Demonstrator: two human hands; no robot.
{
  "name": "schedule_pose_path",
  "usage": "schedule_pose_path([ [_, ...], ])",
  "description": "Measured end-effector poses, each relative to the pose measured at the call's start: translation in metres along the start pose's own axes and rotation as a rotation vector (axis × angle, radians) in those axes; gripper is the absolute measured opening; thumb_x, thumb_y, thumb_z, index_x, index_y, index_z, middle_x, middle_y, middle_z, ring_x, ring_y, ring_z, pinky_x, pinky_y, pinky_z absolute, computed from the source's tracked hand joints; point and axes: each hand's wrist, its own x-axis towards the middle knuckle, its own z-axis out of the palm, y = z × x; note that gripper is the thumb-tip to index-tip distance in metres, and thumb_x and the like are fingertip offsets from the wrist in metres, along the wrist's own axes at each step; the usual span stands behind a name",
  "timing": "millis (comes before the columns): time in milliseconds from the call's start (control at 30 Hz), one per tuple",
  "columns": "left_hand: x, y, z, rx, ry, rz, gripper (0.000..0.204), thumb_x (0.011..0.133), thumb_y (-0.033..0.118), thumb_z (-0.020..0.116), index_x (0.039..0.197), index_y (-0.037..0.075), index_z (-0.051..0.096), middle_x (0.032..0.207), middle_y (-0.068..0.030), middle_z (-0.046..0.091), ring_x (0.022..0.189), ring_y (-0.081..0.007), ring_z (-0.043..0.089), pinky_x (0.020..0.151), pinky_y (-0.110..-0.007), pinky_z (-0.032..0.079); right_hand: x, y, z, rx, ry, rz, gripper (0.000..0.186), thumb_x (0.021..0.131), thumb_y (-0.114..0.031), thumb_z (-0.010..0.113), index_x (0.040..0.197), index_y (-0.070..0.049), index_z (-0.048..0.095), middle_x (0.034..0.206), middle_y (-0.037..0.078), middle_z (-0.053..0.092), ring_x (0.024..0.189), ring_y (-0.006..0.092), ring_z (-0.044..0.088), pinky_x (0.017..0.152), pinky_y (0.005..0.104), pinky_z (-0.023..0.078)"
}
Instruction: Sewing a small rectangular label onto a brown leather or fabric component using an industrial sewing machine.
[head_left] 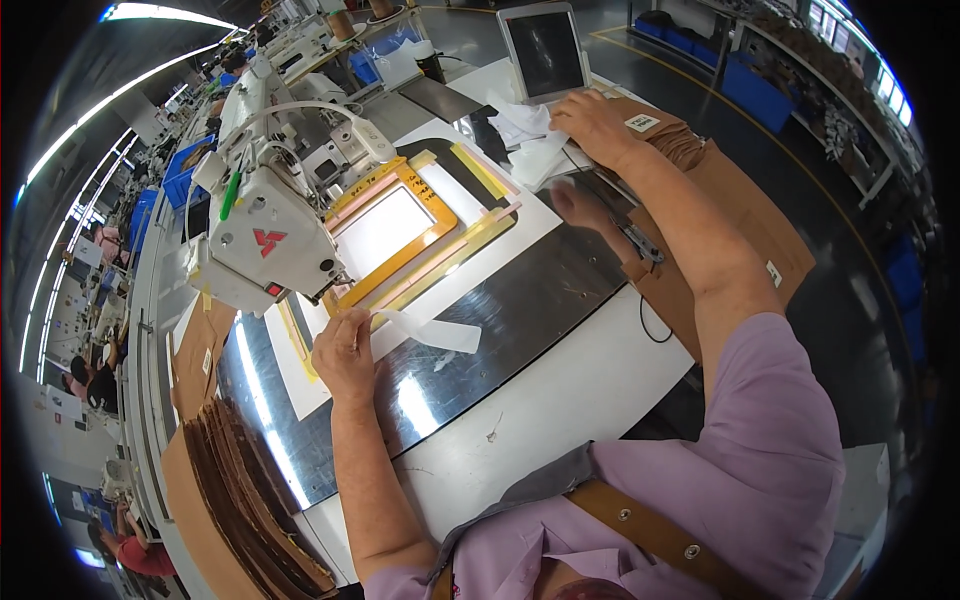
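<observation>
step: loading frame | left hand [345, 350] pinches white strip [432, 333] beside frame [400, 235] | right hand [597, 125] flat, fingers spread on brown pieces [680, 140] | next: likely seat strip squarely

A factory hall with a dark glossy floor [850, 300], ceiling strip lights [160, 14] and rows of workstations [110, 250].

I see short lilac sleeves ending above both elbows, forearms bare. A tan leather strap [650, 535] with small metal rivets crosses the chest over a grey collar edge. Left hand [343, 352] and right hand [598, 125] wear no gloves.
</observation>
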Motion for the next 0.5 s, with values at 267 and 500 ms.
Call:
schedule_pose_path([
  [267, 0.000, 0.002, 0.000, 0.012, 0.002, -0.010, 0.011, 0.079, 0.005, 0.077, 0.086, 0.010, 0.071, 0.090, -0.0042, 0.074, 0.076, -0.0259, 0.070, 0.066, -0.035, 0.051, -0.012, -0.064, -0.019, 0.187, 0.082, 0.179, 0.034, 0.082, -0.019, 0.069, 0.116, -0.013, 0.070, 0.112, 0.004, 0.070, 0.109, 0.0232, 0.062, 0.100, 0.0436, 0.042],
  [500, 0.004, 0.003, 0.000, 0.031, 0.098, 0.051, 0.014, 0.076, 0.006, 0.080, 0.086, 0.012, 0.073, 0.092, -0.0017, 0.075, 0.077, -0.0223, 0.070, 0.066, -0.033, 0.050, 0.028, -0.246, -0.051, 0.717, -0.203, -0.033, 0.075, 0.082, -0.048, 0.077, 0.137, -0.003, 0.054, 0.128, 0.020, 0.060, 0.123, 0.0354, 0.054, 0.105, 0.0456, 0.041],
])
